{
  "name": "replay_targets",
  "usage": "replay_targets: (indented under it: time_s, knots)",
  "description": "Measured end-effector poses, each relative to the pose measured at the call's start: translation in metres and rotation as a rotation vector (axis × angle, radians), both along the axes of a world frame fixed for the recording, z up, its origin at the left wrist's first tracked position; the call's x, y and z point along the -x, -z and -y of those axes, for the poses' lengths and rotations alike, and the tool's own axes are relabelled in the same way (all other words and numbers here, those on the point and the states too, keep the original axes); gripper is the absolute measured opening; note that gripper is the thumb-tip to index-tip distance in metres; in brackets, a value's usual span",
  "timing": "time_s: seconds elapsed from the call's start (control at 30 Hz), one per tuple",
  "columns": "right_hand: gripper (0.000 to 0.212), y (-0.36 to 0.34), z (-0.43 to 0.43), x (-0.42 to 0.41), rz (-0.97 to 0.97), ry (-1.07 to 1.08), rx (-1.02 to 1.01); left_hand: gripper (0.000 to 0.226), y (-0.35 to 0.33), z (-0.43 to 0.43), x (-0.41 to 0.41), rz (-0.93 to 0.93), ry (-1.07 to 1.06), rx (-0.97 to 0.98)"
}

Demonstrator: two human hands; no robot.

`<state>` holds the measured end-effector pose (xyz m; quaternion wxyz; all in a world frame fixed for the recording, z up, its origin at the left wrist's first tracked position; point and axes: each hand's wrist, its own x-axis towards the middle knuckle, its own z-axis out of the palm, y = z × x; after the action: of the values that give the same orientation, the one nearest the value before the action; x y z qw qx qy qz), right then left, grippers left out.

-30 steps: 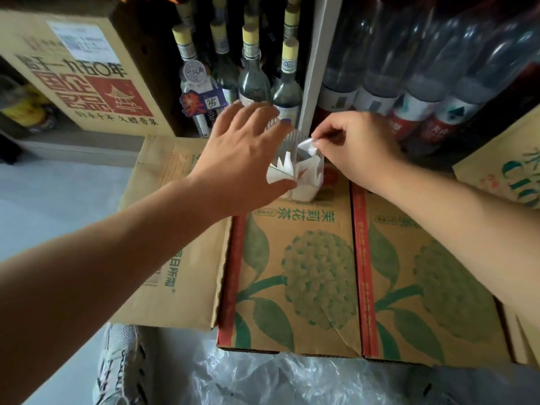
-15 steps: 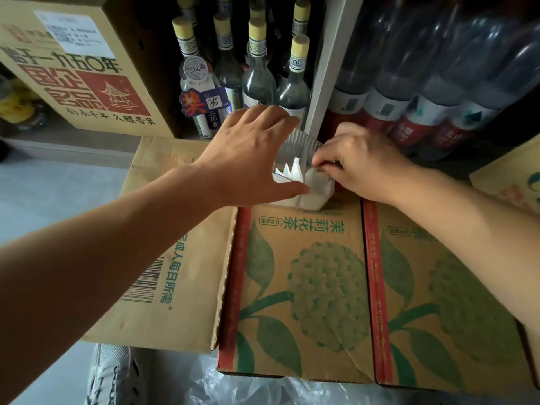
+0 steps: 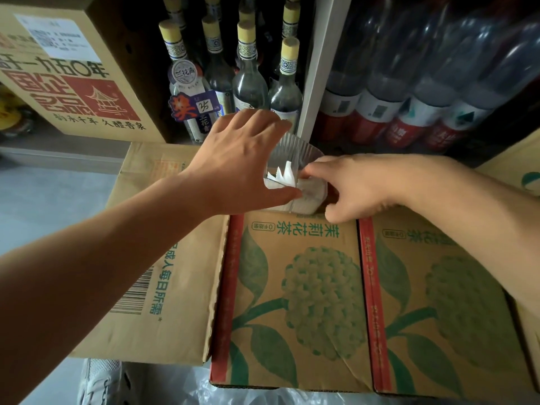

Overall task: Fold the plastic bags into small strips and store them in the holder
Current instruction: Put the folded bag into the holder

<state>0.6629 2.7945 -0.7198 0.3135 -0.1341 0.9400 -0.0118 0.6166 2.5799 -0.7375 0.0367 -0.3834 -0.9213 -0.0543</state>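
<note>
The clear ribbed plastic cup holder (image 3: 295, 147), white folded bag strips (image 3: 283, 176) inside, stands at the brown printed cardboard carton's (image 3: 306, 287) far edge, clasped by the left hand (image 3: 233, 165); the right hand's (image 3: 365, 188) forefinger touches the strips, its grip unclear.

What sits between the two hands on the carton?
A clear ribbed cup with white folded strips inside, gripped by the left hand and touched by the right hand; seen in the head view.

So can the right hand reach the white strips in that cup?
Likely yes: the cup is open-topped, the left hand grips only its side, and the right hand is at its rim.
</note>
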Motion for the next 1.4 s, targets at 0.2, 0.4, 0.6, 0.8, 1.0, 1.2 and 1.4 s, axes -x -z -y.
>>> replay_targets:
  time_s: [0.2,0.4,0.6,0.8,1.0,1.2,1.4]
  knots:
    - [0.062,0.026,0.007,-0.013,-0.176,0.078,0.12,0.105,0.0,-0.001,0.0,-0.001,-0.008,0.003]
    - [0.043,0.028,0.008,-0.021,-0.173,0.18,0.26,0.108,-0.001,-0.001,-0.001,0.003,-0.005,0.011]
    - [0.049,0.034,0.014,-0.022,-0.185,0.19,0.293,0.108,-0.002,-0.001,-0.002,-0.003,0.001,0.004]
    - [0.044,0.033,0.013,-0.028,-0.221,0.169,0.286,0.111,-0.002,-0.002,-0.003,-0.004,-0.005,0.012]
    - [0.041,0.033,0.013,-0.024,-0.191,0.186,0.271,0.112,-0.002,-0.002,-0.002,0.001,-0.008,0.003]
    - [0.048,0.038,0.011,-0.029,-0.307,0.222,0.307,0.106,0.002,0.0,0.001,-0.016,0.014,0.005]
    - [0.059,0.037,0.009,-0.029,-0.401,0.23,0.34,0.109,0.0,0.001,0.001,0.004,0.024,0.001]
